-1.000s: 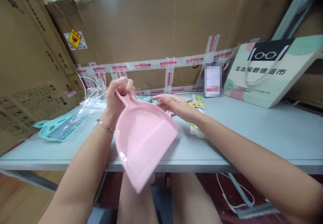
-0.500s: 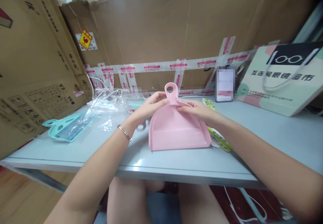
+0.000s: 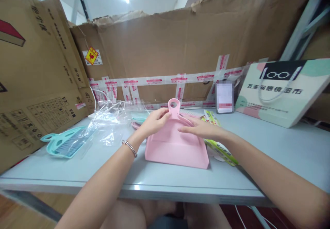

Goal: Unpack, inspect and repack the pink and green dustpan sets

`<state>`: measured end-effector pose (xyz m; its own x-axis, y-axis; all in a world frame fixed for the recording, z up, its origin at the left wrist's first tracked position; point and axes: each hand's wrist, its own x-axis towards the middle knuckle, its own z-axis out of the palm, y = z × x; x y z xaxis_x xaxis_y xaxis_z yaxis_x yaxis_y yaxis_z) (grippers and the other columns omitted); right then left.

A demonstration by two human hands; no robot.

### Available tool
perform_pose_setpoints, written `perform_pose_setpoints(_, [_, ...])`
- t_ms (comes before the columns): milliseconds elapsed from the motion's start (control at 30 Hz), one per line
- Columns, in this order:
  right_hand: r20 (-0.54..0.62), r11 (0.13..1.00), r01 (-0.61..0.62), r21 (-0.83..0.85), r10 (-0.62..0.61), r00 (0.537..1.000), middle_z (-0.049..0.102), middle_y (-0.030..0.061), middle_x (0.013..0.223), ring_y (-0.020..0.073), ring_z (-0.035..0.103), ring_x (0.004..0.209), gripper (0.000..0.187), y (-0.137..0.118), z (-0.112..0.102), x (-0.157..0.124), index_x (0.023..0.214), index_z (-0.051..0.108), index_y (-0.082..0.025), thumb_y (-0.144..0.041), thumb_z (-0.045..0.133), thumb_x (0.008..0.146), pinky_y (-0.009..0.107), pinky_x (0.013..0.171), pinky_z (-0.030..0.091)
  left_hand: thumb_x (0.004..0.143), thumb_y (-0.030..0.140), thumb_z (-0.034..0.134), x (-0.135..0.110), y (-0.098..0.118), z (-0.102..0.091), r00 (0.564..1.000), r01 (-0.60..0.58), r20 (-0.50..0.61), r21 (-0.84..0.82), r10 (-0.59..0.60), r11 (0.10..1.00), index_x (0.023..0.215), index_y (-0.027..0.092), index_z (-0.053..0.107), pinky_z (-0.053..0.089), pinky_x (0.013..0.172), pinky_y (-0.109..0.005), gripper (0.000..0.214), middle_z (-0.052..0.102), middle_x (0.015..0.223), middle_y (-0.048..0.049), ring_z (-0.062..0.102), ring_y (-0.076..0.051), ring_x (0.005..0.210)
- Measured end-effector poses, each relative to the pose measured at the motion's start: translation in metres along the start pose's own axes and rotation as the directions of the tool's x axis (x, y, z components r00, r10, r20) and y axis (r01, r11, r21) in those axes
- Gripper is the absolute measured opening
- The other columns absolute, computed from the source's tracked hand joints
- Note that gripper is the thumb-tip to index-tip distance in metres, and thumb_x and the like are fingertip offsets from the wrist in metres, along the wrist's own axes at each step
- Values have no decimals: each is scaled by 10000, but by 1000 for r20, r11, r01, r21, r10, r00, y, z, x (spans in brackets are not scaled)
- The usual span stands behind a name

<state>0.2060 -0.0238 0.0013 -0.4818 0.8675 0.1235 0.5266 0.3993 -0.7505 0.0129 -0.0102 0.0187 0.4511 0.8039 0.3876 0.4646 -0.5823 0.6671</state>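
A pink dustpan (image 3: 177,150) stands tilted on the table in front of me, its ringed handle pointing up and its wide lip toward me. My left hand (image 3: 157,120) is closed around its left shoulder, just below the handle, with the thumb on the front. At the right shoulder, my right hand (image 3: 199,127) grips the rim, one digit lying across the pan's face and other fingers partly hidden. Behind the pan, a pink edge (image 3: 190,114) shows near my right hand; its kind is unclear. Green-yellow packaging (image 3: 223,151) lies beside the pan, under my right forearm.
On the left lies a turquoise dustpan with a brush (image 3: 65,141), partly under clear plastic wrapping (image 3: 110,115). More turquoise and pink pieces (image 3: 139,118) sit behind my left wrist. A phone (image 3: 224,98) and a paper bag (image 3: 281,91) stand at the back right. Cardboard (image 3: 154,50) walls the rear.
My view has tilted up, showing more ceiling. The dustpan has turned slightly, its right lip corner coming nearer me. My right hand's digit reaches lower over the pan's face; both hands remain on it.
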Motion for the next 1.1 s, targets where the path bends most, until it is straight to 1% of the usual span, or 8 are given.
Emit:
perform_pose_setpoints(167, [-11, 1000, 1, 5, -1, 1000, 565, 54, 1209, 252, 486, 1148, 392, -3, 0, 1, 1171, 525, -217, -352, 508, 804, 414, 960, 398, 854, 325, 380, 1, -2, 0, 1000, -7, -21, 46, 8, 999, 907, 142, 598, 407, 676, -283, 289, 625, 849, -45, 542, -174, 760])
perform_pose_setpoints(367, [-36, 999, -39, 5, 39, 999, 621, 49, 1064, 242, 505, 1109, 274, -5, -2, 0, 1043, 579, -203, -319, 487, 812, 406, 953, 387, 851, 371, 414, 4, -9, -1, 999, -22, 32, -149, 27, 989, 1034, 159, 580, 432, 733, -275, 326, 631, 981, -61, 557, -189, 890])
perform_pose_setpoints(467, [-41, 1000, -16, -5, 16, 999, 639, 41, 979, 241, 511, 1088, 259, -6, -3, 0, 1023, 583, -203, -308, 495, 802, 403, 944, 381, 846, 394, 421, 6, -13, 2, 1000, 20, 12, -139, -18, 990, 989, 152, 597, 436, 702, -269, 331, 634, 934, -56, 554, -181, 842])
perform_pose_setpoints(633, [-115, 998, 9, -57, -15, 993, 625, 60, 1000, 229, 563, 965, 261, -2, 3, 4, 997, 587, -183, -311, 461, 807, 371, 821, 434, 839, 395, 430, 7, -11, 1, 1000, 13, 5, -150, -12, 989, 1036, 149, 587, 437, 716, -276, 352, 632, 976, -66, 551, -189, 869])
perform_pose_setpoints(733, [-194, 981, 46, -191, -84, 977, 626, 75, 998, 226, 575, 894, 285, -3, 7, 7, 979, 587, -176, -368, 454, 815, 340, 750, 426, 841, 392, 425, 5, -11, -4, 1000, -12, 5, -154, 13, 988, 1039, 148, 584, 432, 744, -279, 353, 631, 996, -66, 555, -192, 892])
perform_pose_setpoints(833, [-251, 913, 52, -406, -166, 953, 644, 61, 850, 217, 572, 751, 302, -4, 9, 7, 904, 591, -187, -434, 438, 821, 307, 650, 386, 839, 399, 422, 4, -12, -7, 1000, -12, -9, -124, 11, 992, 995, 139, 595, 432, 747, -282, 349, 636, 973, -66, 564, -192, 876])
perform_pose_setpoints(900, [-261, 866, 59, -497, -214, 941, 635, 42, 752, 198, 550, 652, 310, -5, 8, 5, 865, 588, -200, -449, 406, 836, 281, 585, 344, 833, 403, 430, 5, -11, -7, 1000, -15, -20, -110, 13, 994, 977, 135, 599, 432, 760, -285, 347, 638, 974, -69, 567, -195, 879])
perform_pose_setpoints(1100, [-331, 817, 28, -576, -264, 906, 626, 29, 673, 186, 553, 600, 317, -4, 6, 1, 859, 593, -220, -444, 369, 858, 254, 541, 286, 832, 395, 452, 7, -5, -7, 999, -49, -10, -180, 49, 983, 1051, 142, 577, 438, 802, -307, 357, 628, 1046, -86, 561, -208, 947])
